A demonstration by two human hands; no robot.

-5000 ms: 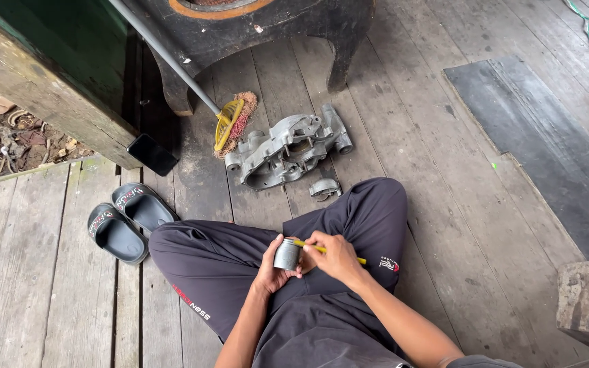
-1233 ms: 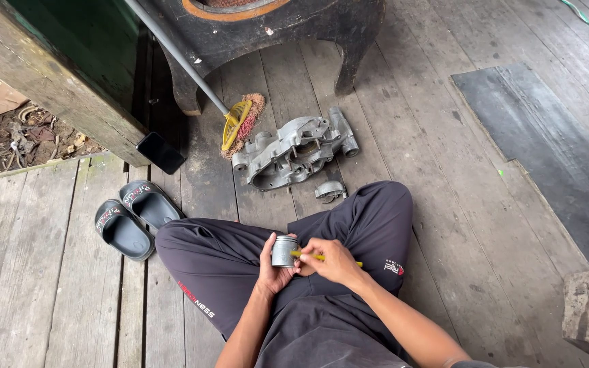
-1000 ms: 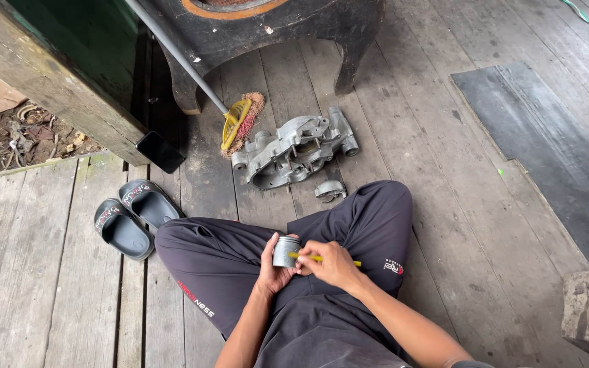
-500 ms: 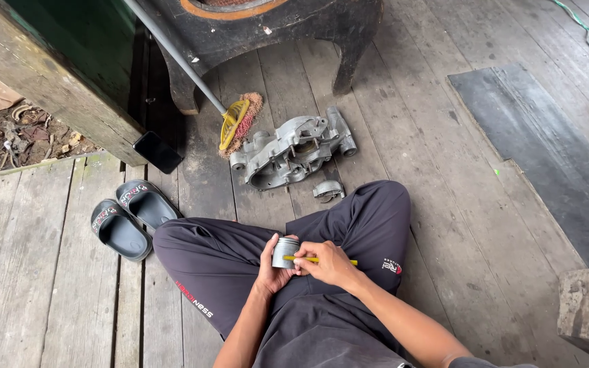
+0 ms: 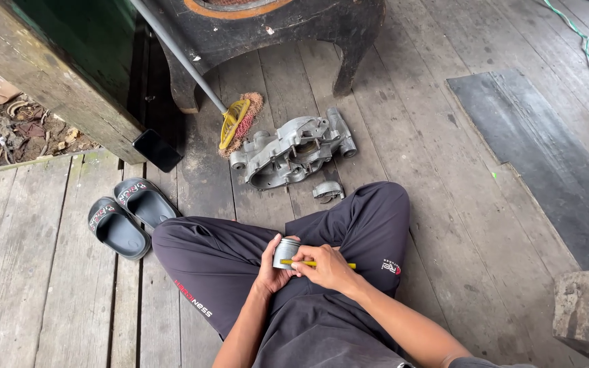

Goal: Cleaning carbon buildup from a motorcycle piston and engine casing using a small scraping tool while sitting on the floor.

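Two hands busy: left hand [image 5: 272, 267] grips metal cylinder [image 5: 285, 251], right hand [image 5: 327, 268] grips yellow tool [image 5: 318, 264]; engine casing [image 5: 293, 149], sandals [image 5: 128, 217] near

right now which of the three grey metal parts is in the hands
The small round metal cylinder, gripped by the left hand; the engine casing and small bracket lie on the floorboards.

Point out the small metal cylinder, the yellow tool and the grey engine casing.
small metal cylinder [image 5: 285, 251], head view, on its silver side wall above the left hand.
yellow tool [image 5: 310, 263], head view, on the thin shaft by the right hand's fingers.
grey engine casing [image 5: 288, 151], head view, on its cast middle.
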